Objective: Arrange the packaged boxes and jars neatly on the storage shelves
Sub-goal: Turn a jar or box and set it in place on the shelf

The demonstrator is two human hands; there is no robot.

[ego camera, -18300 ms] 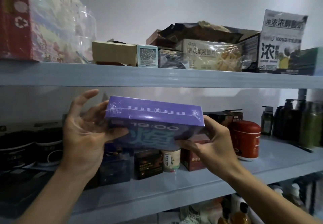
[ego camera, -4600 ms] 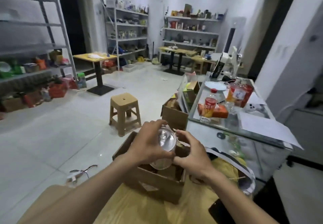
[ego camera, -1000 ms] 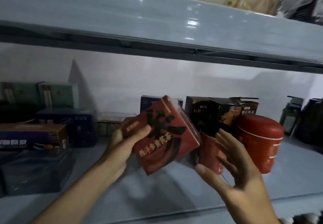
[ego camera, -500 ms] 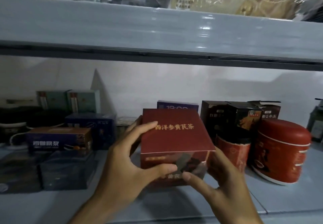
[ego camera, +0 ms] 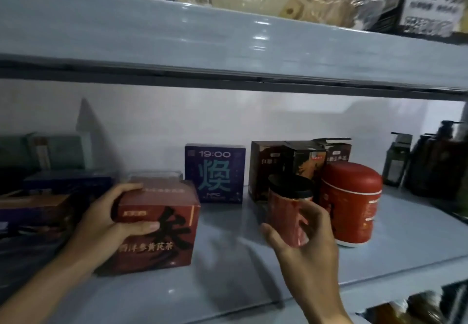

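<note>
Fingers (ego camera: 128, 189) of your left hand (ego camera: 101, 225) curl over the top rear of the red box (ego camera: 162, 237), with the thumb pressed on its front face. Your right hand (ego camera: 310, 250) is wrapped round the lower body of the jar (ego camera: 287, 209), thumb on the left, fingers on the right.

Both things are over the shelf (ego camera: 228, 290). The box is left of centre and looks to rest on the shelf near the front edge, with the purple box (ego camera: 215, 171) behind it to the right. Its big printed face looks at you, top side up. It is close to a cube, and by the look of it the slightly longer side runs along the shelf front. Expect light, stiff card with a glossy skin that may slip and walls that dent if you squeeze. Grip top and front, or two opposite sides.

The jar stands roughly upright, black lid on top and long axis vertical, just in front and to the left of the red canister (ego camera: 354, 202). Your palm hides its base, so you cannot tell whether it touches the shelf. It looks rigid and smooth, and light enough for one hand. Whether it is glass or plastic is unclear, so treat it as breakable. Hold the body below the lid, never the lid alone, and set it down flat, since a round jar rolls if tipped.
</note>
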